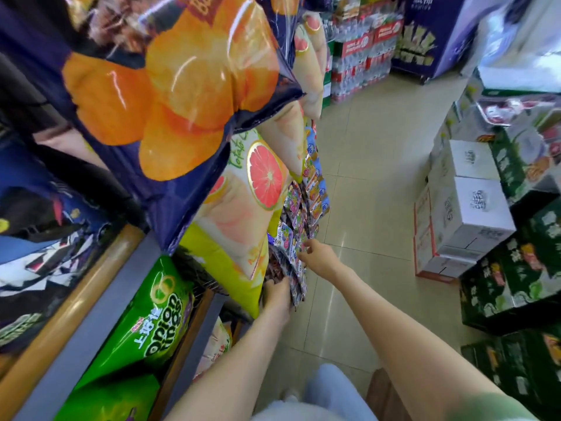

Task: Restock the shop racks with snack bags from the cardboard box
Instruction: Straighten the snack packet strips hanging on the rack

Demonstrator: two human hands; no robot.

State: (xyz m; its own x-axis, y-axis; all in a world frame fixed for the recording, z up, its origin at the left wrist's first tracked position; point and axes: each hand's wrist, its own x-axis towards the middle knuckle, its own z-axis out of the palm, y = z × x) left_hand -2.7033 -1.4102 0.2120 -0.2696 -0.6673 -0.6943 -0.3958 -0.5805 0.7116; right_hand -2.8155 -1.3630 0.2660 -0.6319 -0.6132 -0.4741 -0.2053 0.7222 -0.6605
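Both hands are at the small bags, which hang just right of the grapefruit bag.
Left hand, arm outstretched, grips their lower ends by that bag's bottom corner. Right hand reaches in higher, fingertips at the packets; pinching or just touching, can't tell.

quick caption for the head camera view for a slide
Left hand holds hanging small snack packets while the right hand reaches to them, beside big chip bags.
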